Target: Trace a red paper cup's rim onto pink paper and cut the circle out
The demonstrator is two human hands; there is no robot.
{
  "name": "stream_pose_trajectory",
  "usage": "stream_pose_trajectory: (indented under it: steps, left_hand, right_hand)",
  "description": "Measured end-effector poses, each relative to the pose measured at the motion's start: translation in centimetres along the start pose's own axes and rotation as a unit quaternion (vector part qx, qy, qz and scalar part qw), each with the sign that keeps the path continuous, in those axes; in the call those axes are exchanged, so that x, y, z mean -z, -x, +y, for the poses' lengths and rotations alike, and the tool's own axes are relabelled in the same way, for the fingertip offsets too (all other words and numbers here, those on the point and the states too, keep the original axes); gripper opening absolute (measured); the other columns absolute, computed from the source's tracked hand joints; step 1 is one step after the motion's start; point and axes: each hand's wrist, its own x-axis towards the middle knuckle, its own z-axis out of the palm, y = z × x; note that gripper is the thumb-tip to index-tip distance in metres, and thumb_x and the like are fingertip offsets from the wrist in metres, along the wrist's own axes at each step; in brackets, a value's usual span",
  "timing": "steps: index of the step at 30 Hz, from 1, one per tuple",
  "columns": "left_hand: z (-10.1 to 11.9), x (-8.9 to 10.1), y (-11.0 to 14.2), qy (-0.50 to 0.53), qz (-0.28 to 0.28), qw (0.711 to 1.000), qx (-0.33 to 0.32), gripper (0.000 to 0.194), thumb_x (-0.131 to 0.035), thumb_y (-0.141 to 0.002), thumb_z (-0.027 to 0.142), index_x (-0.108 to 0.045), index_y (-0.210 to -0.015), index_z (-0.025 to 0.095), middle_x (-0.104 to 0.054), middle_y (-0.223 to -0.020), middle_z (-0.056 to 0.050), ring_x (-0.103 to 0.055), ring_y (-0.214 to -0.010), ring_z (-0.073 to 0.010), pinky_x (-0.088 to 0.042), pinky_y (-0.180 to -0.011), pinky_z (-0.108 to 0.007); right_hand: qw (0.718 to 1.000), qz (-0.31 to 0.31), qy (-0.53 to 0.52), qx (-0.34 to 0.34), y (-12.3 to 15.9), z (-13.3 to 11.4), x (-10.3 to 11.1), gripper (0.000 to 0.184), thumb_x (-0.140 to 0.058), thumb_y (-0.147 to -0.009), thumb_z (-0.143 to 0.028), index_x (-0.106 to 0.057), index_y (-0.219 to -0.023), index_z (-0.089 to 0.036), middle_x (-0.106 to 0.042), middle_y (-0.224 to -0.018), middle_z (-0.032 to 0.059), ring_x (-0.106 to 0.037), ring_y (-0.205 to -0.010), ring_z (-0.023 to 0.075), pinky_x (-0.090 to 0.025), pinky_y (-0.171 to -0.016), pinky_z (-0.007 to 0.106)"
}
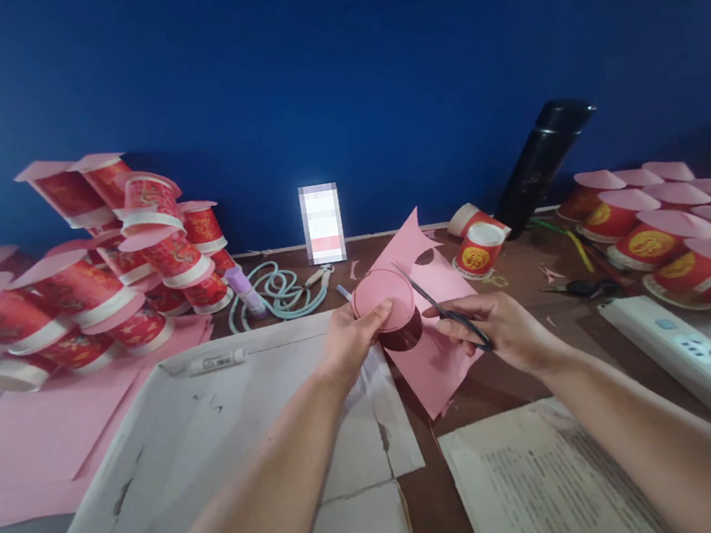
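My left hand (353, 335) is closed on a red paper cup (407, 334), its thumb pressing on the round pink paper (384, 293) that covers the cup's top. In my right hand (510, 328) is a pair of scissors (470, 327) with dark handles. The blades point up and left, close to the right edge of the pink round; whether they touch it I cannot tell. Beneath both hands lies a pink paper sheet (436, 372) with curved cut-outs along its upper part.
Stacked red cups with pink tops (149, 253) stand at left, more capped cups (658, 235) at right. Two uncovered cups (479, 250) sit near a black flask (543, 158). A coiled cable (279, 291), glue stick (245, 292), white cardboard (234, 436) and power strip (709, 356) surround the hands.
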Motion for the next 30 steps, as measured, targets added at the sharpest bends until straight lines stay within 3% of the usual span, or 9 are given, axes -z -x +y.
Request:
stream_pose_trajectory:
  steps: [17,30]
  left_hand:
    - [0.19,-0.03,0.12,-0.005,0.007,1.000,0.002,0.027,-0.082,-0.065,0.034,-0.070,-0.078,0.013,-0.059,-0.058,0.002,-0.042,-0.049,-0.0060,-0.036,-0.053,-0.023]
    - [-0.22,0.34,-0.28,-0.044,0.014,0.999,0.002,0.030,-0.077,-0.069,0.039,-0.064,-0.080,0.013,-0.055,-0.065,0.001,-0.035,-0.052,-0.0060,-0.024,-0.051,-0.024]
  right_hand:
    - [1.000,0.016,0.003,-0.004,0.05,-0.31,-0.16,0.052,-0.081,-0.065,-0.049,-0.075,-0.104,-0.015,-0.057,-0.058,-0.0020,-0.048,-0.048,0.0066,-0.045,-0.045,0.021]
    - [1.000,0.014,0.008,0.000,0.05,-0.18,-0.14,0.051,-0.080,-0.067,-0.049,-0.075,-0.105,-0.015,-0.055,-0.057,-0.0029,-0.047,-0.048,0.0062,-0.043,-0.044,0.020]
